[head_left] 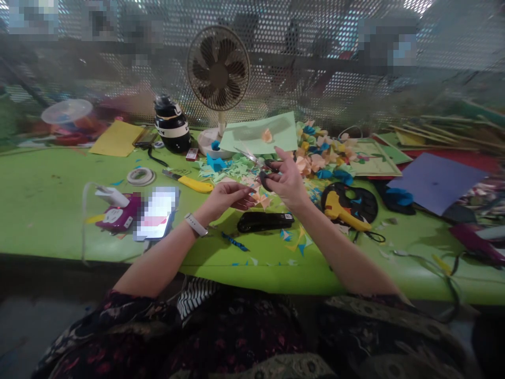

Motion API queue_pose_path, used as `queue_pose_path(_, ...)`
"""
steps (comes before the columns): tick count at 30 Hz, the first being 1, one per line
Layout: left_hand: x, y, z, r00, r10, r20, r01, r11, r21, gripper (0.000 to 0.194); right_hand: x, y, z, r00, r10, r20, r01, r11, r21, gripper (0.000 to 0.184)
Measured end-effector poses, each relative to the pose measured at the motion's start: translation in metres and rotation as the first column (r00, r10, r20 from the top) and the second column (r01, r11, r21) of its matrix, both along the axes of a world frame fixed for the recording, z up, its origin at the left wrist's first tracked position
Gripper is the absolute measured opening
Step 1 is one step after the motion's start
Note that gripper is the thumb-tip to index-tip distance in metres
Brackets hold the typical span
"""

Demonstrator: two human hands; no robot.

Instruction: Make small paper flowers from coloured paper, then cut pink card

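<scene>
My right hand (290, 181) is closed round the dark handles of a pair of scissors (248, 156), whose metal blades point up and to the left. The fingers of my left hand (229, 197) are pinched together, with a peach paper piece (262, 200) at their tips. Just below both hands lies a black stapler (264, 221). Beyond them spreads a heap of crumpled paper flowers (315, 158) in peach, blue, yellow and pale green. Behind the scissors, a pale green sheet (252, 134) bears one peach paper flower (267, 135).
A yellow cutter knife (195, 183), tape roll (141, 177), phone (157, 213) and purple power strip (120, 213) lie to the left. A fan (219, 73) and black bottle (171, 126) stand behind. A yellow glue gun (345, 210) and purple sheet (436, 181) are at right.
</scene>
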State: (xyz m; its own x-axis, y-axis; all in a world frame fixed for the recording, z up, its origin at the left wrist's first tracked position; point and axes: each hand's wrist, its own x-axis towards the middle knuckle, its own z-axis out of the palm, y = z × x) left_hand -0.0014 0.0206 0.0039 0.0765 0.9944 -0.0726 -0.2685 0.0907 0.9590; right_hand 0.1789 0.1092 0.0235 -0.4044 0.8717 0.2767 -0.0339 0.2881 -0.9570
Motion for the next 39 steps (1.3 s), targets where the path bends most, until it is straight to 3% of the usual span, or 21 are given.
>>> queue_pose_path(23, -0.004, 0.003, 0.0, 0.997, 0.076, 0.012, -0.077, 0.994, 0.074, 0.027, 0.003, -0.002, 0.004, 0.997, 0.041, 0.066, -0.043, 0.999, 0.028, 0.091)
queue_pose_path(33, -0.002, 0.0, 0.006, 0.996, 0.088, 0.01, -0.088, 0.994, 0.065, 0.041, -0.001, -0.007, 0.002, 0.999, -0.002, 0.038, -0.001, 0.998, 0.066, 0.087)
queue_pose_path(39, 0.001, 0.001, 0.003, 0.987, 0.161, 0.024, -0.162, 0.986, 0.041, 0.042, -0.004, -0.012, 0.0, 0.999, -0.027, 0.021, 0.026, 0.998, 0.064, 0.088)
